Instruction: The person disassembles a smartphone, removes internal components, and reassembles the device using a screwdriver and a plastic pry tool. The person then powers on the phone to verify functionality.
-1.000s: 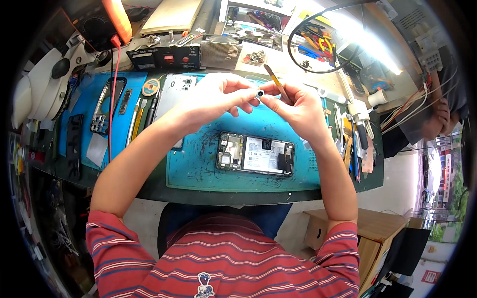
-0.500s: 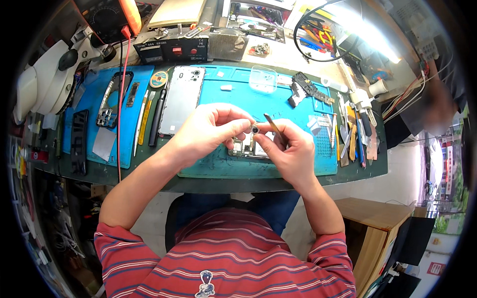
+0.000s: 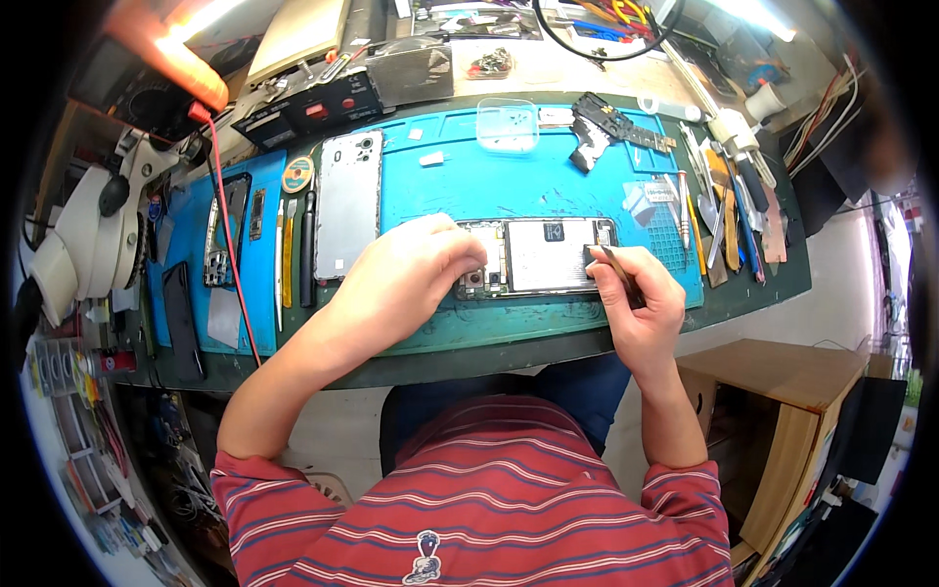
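An opened smartphone [image 3: 548,264] lies lengthwise on the blue mat, its pale battery and the board at its left end exposed. Over that left end my left hand [image 3: 421,269] is closed, fingertips pressed together beside a round camera lens [image 3: 475,279]. Whatever those fingers pinch, if anything, is hidden. My right hand [image 3: 646,298] is closed around dark tweezers [image 3: 620,271] at the phone's right end, its fingertips close to the frame edge.
Left of the phone lie a grey phone back cover [image 3: 348,205], a black pen-shaped tool [image 3: 308,249] and a phone frame [image 3: 225,230]. A clear box [image 3: 507,127] and a black phone part [image 3: 602,132] are behind it. Hand tools [image 3: 724,205] crowd the right; a red cable [image 3: 227,235] crosses the left.
My hands have come apart from the small camera module they held together over the phone. The left now rests at the phone's left end, the right at its right end. The view has shifted.
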Tool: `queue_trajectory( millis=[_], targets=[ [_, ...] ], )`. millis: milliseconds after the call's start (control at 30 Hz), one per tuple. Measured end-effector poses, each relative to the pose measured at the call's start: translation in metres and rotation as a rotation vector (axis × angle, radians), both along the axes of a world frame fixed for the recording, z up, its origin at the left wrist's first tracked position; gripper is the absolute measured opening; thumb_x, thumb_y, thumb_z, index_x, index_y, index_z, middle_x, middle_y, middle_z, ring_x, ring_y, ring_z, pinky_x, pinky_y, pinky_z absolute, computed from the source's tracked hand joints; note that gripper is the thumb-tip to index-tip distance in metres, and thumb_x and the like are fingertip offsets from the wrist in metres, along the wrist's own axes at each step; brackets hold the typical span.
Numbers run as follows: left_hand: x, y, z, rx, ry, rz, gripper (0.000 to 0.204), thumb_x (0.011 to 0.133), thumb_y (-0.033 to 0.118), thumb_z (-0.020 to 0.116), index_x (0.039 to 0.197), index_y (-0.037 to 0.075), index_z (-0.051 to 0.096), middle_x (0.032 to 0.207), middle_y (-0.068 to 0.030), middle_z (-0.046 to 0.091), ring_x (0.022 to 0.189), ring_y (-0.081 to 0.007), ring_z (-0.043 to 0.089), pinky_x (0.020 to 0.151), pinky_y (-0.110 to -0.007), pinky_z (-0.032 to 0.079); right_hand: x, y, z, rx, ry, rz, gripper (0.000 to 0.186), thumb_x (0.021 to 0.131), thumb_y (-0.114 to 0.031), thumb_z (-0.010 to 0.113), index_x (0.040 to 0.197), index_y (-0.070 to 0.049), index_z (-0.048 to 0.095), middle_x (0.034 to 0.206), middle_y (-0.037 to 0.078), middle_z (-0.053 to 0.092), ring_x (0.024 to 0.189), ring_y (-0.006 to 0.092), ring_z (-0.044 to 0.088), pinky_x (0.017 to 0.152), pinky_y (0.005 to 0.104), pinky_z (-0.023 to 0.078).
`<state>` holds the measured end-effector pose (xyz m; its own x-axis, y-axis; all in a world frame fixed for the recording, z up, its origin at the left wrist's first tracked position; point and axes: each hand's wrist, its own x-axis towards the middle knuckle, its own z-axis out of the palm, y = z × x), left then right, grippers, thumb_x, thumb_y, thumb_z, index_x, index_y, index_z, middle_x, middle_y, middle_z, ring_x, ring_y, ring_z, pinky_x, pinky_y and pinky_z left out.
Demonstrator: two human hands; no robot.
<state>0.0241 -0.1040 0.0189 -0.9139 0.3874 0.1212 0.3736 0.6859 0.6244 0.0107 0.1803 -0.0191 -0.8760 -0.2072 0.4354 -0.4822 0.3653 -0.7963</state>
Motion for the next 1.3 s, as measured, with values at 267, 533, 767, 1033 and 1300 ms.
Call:
queue_trajectory(
  millis=[267,533,767,1033,1300],
  targets=[
    [-0.005,0.001,0.008,-0.087,-0.010,-0.033,0.008,0.097,0.008,0.070,0.103,0.005,0.073,0.095,-0.0123,0.070,0.090,-0.0331,0.070,0.078,-0.041,0.056,-0.003,0.000,-0.001,-0.001,0.015,0.047,0.014,0.093,0.001,0.077,0.107,0.000,0.075,0.086,0.006,0.069,0.061,0.0102,0.052,0.054,0.0257,0.040],
    [0.000,0.003,0.010,-0.091,0.012,-0.030,0.008,0.093,0.006,0.074,0.101,0.005,0.075,0.094,-0.0101,0.070,0.088,-0.0297,0.070,0.078,-0.038,0.057,-0.003,0.002,0.000,-0.011,0.032,0.067,0.015,0.093,0.000,0.077,0.107,-0.001,0.075,0.085,0.006,0.069,0.059,0.0111,0.052,0.053,0.0267,0.040],
    [0.005,0.000,0.005,-0.019,0.018,-0.003,0.017,0.093,0.000,0.072,0.108,0.003,0.077,0.099,-0.0116,0.072,0.091,-0.0284,0.072,0.080,-0.037,0.058,-0.004,0.004,-0.001,-0.026,0.024,0.052,0.018,0.092,0.001,0.077,0.110,-0.001,0.076,0.088,0.006,0.070,0.061,0.0093,0.052,0.053,0.0251,0.039],
    [0.020,-0.007,-0.008,-0.018,0.263,0.089,0.028,0.089,0.000,0.075,0.116,0.002,0.074,0.100,-0.0131,0.072,0.094,-0.0313,0.071,0.081,-0.040,0.058,-0.001,0.002,0.019,-0.563,-0.303,0.136,0.032,0.108,-0.020,0.052,0.120,0.002,0.073,0.100,0.010,0.073,0.077,0.0121,0.062,0.070,0.0272,0.051],
    [0.038,-0.011,-0.025,-0.096,0.286,0.017,0.053,0.082,0.009,0.084,0.133,0.002,0.070,0.115,-0.0103,0.064,0.104,-0.0297,0.065,0.091,-0.042,0.053,-0.026,-0.020,0.023,-0.142,-0.188,0.469,0.023,0.107,-0.017,0.064,0.113,-0.001,0.078,0.093,0.012,0.077,0.077,0.0216,0.071,0.068,0.0317,0.054]
  ],
)
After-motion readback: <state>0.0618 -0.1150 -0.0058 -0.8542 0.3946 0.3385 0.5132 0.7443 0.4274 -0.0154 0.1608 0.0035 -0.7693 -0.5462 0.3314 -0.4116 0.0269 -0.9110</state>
